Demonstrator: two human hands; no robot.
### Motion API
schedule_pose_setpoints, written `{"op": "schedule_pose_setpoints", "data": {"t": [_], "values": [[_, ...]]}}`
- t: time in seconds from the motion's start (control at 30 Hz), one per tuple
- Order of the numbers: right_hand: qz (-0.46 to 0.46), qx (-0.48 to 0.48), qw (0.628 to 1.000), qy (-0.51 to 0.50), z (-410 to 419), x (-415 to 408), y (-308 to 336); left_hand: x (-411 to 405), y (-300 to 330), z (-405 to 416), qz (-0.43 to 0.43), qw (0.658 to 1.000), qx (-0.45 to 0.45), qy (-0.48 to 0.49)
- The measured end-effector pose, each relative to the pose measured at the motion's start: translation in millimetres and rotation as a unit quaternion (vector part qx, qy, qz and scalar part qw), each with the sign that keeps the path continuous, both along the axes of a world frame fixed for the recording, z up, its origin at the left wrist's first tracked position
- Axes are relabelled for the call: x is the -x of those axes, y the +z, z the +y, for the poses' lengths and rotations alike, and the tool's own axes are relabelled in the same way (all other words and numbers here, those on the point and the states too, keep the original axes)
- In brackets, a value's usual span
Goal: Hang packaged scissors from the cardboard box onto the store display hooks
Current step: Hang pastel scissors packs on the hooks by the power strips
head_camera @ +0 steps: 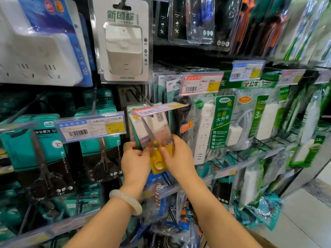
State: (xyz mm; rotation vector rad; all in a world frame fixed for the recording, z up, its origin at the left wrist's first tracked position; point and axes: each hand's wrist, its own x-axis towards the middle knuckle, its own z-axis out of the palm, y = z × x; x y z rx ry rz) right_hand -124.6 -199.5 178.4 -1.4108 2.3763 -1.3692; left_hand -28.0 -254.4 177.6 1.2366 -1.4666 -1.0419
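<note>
Pinched between your left hand and right hand, the yellow-handled packaged scissors hung under the tilted price tag on the display hook, with teal scissor packs just left and power strips right.

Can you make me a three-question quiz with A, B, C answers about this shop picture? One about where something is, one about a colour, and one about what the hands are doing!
1. Where is the 4.00 price tag?
A. left of the hands
B. on the floor
C. right of the hands

2. What colour are the handles of the held scissors?
A. yellow
B. purple
C. white

3. What are the hands doing?
A. hanging empty
B. both holding the scissors pack
C. waving

Answers:
1 A, the price tag sits left of the left hand.
2 A, yellow shows on the scissors pack.
3 B, the right hand grips it too.
</note>
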Motion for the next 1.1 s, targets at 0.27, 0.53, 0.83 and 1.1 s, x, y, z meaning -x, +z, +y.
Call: {"op": "schedule_pose_setpoints", "data": {"t": [0.27,0.53,0.83,1.1], "values": [[0.017,0.022,0.999,0.03,-5.0,-27.1,-7.6,-14.5,-8.2,20.6,-0.037,0.997,0.066,0.012],[0.065,0.019,0.997,0.037,-20.2,-33.7,-5.1,-28.0,-1.0,15.9,-0.19,0.97,0.099,-0.117],[0.089,-0.093,0.99,0.058,-9.3,-30.4,8.4,-33.0,10.0,21.3,-0.288,0.936,0.012,-0.202],[0.121,-0.202,0.972,-0.016,92.0,-5.7,-23.3,-27.2,-10.3,91.0,-0.362,0.862,0.213,-0.283]]}}
